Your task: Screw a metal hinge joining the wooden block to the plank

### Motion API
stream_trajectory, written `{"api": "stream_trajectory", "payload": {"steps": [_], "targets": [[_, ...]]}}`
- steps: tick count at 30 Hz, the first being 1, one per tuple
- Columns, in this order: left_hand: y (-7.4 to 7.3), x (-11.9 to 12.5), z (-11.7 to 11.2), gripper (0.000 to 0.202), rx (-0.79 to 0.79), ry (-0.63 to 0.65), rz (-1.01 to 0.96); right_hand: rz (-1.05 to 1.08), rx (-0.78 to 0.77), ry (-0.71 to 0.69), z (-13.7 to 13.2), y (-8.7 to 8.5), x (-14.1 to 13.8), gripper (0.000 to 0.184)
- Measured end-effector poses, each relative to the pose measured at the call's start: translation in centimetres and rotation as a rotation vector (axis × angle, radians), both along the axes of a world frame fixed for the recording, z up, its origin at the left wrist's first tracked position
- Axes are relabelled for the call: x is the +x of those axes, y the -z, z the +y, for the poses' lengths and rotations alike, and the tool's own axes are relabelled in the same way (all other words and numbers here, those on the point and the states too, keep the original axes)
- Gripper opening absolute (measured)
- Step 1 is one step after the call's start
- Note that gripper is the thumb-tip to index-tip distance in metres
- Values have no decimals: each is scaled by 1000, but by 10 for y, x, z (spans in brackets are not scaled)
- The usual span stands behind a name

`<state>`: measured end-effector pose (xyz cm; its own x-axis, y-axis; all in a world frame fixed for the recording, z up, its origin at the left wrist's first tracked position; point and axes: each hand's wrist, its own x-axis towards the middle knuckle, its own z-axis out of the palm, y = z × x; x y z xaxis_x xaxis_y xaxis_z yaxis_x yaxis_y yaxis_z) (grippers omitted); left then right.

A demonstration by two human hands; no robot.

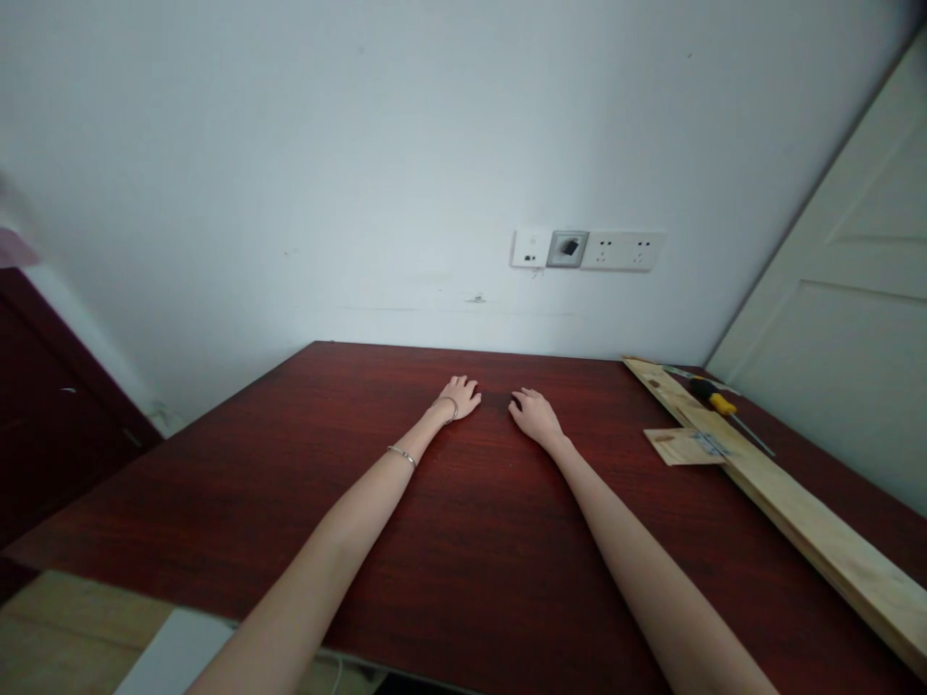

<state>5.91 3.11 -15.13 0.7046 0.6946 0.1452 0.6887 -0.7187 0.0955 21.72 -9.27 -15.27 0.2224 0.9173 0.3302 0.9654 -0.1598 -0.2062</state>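
My left hand (459,397) rests palm down on the dark red wooden table (463,541), its fingers spread and nothing in it. Two thin metal bracelets (402,455) circle that wrist and forearm. A short gap to the right, my right hand (534,413) also lies on the tabletop, fingers loosely bent and apart, holding nothing. Further right of it is a small wooden piece (681,447) that meets a long pale wooden board (782,492). Beyond the board lies a screwdriver (719,403) with a black and yellow handle.
A white wall (362,174) with a row of sockets (623,251) and a black plug (570,247) rises behind the table. At the right stands a pale panelled door (861,261). A dark red piece of furniture (58,405) is at the left. Something white (174,656) shows below the table's front edge.
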Motion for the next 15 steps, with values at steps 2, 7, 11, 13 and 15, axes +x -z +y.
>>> {"api": "stream_trajectory", "payload": {"steps": [2,7,11,13,15], "targets": [[-1,0,-2,51,3,-3,5,0,-1,1,0,1,0,42],[-3,-1,-5,51,3,-7,13,-3,-4,2,1,2,1,43],[-4,-1,-5,51,-2,-6,12,-6,-3,-2,1,2,1,43],[-4,-1,-6,51,-5,-5,14,-8,0,-4,0,1,1,43],[-4,-2,-6,51,-8,-4,18,-11,4,-4,0,1,1,43]]}}
